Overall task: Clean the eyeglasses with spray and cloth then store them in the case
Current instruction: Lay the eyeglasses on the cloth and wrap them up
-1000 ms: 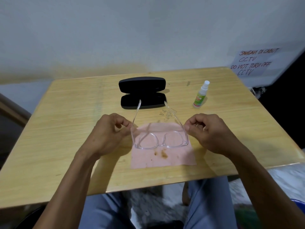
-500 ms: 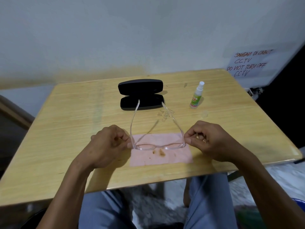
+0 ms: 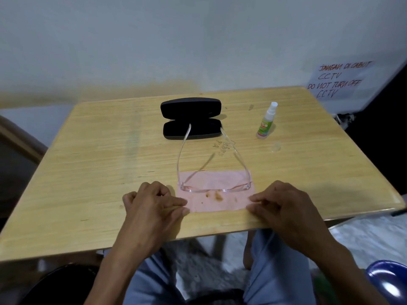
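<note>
Where the pale wooden table (image 3: 92, 164) shows its long streaked grain, a pair of clear plastic eyeglasses (image 3: 214, 188) sits with its front on a thin, flat, pink cleaning cloth (image 3: 220, 203); the cloth is rectangular, matte, and marked with a few brown spots near its middle; the two transparent temples are unfolded and reach away from the person, their tips ending at or over the near half of a black hard-shell eyeglass case (image 3: 191, 118); the case is smooth, oval-ended and lies open, lid tilted up behind its tray; to the right of it, apart, stands a small round spray bottle (image 3: 266, 122) with a white nozzle and a green label; a small clear cap (image 3: 276, 147) lies on the table just in front of the bottle.

The left hand (image 3: 152, 208) rests at the cloth's near left corner, fingers loosely curled, with thumb and forefinger meeting on the cloth's edge; the right hand (image 3: 284, 205) mirrors it at the near right corner, its fingertips pinching that edge; neither hand touches the eyeglasses, which lie between and just beyond the two sets of fingers.

On the white wall to the right hangs a paper sign (image 3: 341, 81) with red handwriting reading "DO NOT TURN OFF CCTV"; a blue plastic stool (image 3: 387, 280) shows at the lower right.
</note>
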Demonstrator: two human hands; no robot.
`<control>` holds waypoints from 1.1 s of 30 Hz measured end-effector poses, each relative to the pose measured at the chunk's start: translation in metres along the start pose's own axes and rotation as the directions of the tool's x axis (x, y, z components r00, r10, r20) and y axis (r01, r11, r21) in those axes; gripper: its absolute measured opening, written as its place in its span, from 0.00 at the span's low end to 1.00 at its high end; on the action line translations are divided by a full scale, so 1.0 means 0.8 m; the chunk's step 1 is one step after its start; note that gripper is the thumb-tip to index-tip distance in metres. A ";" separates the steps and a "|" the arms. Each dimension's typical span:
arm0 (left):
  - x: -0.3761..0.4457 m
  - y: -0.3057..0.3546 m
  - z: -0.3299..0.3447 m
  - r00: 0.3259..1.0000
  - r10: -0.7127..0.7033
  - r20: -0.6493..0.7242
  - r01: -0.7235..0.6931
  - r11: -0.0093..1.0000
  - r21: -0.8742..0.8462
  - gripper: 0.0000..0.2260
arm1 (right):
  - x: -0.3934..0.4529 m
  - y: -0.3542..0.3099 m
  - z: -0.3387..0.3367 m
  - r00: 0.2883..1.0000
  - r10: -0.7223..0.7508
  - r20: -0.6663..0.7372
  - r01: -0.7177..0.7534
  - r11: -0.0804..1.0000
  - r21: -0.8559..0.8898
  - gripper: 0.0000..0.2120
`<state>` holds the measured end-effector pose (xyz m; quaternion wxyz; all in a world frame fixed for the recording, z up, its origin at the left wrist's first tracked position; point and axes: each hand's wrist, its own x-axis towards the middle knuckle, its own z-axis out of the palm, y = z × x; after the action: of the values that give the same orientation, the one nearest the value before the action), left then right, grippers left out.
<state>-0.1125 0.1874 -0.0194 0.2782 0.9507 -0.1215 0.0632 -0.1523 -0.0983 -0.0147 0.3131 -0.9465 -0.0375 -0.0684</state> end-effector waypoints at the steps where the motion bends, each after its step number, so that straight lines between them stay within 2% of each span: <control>1: 0.001 0.002 0.002 1.000 0.004 0.016 -0.005 0.998 0.066 0.07 | 0.002 -0.001 0.002 1.000 -0.015 0.000 0.015 0.999 -0.034 0.02; 2: 0.001 0.005 0.004 0.999 0.023 0.030 -0.027 0.990 0.140 0.05 | 0.004 -0.001 0.004 0.999 -0.040 0.009 0.041 0.996 -0.080 0.02; 4: 0.000 0.011 0.003 0.998 0.067 0.019 -0.069 0.981 0.181 0.03 | 0.007 0.000 0.008 0.995 -0.099 0.008 0.099 0.978 -0.182 0.08; 7: -0.003 0.022 0.002 0.990 0.072 -0.123 -0.069 0.997 0.028 0.02 | 0.013 -0.004 0.011 0.980 -0.183 -0.082 0.160 0.960 -0.229 0.13; 13: 0.009 0.034 0.011 0.924 0.119 -0.364 -0.086 0.991 0.105 0.02 | 0.025 -0.013 0.018 0.899 -0.340 -0.275 0.239 0.909 -0.340 0.04; 15: 0.014 0.038 0.014 0.912 0.142 -0.385 -0.090 0.985 0.150 0.01 | 0.030 -0.014 0.022 0.867 -0.389 -0.313 0.252 0.882 -0.398 0.03; 21: 0.027 0.043 0.025 0.905 0.156 -0.396 -0.023 0.947 0.321 0.05 | 0.048 -0.005 0.036 0.775 -0.530 -0.344 0.307 0.792 -0.528 0.04; 24: 0.032 0.046 0.030 0.912 0.122 -0.393 0.026 0.937 0.350 0.05 | 0.053 -0.007 0.038 0.770 -0.542 -0.337 0.314 0.781 -0.539 0.06; 28: 0.038 0.051 0.033 0.911 0.108 -0.399 0.054 0.926 0.374 0.05 | 0.055 -0.016 0.039 0.808 -0.486 -0.333 0.316 0.834 -0.452 0.05; 33: 0.039 0.053 0.037 0.898 0.030 -0.440 0.109 0.951 0.288 0.06 | 0.053 -0.019 0.043 0.827 -0.411 -0.384 0.280 0.892 -0.354 0.07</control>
<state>-0.0924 0.1311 -0.0167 0.1493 0.9455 -0.0248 0.2881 -0.1085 -0.0643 -0.0264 0.1570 -0.9165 -0.1265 -0.3455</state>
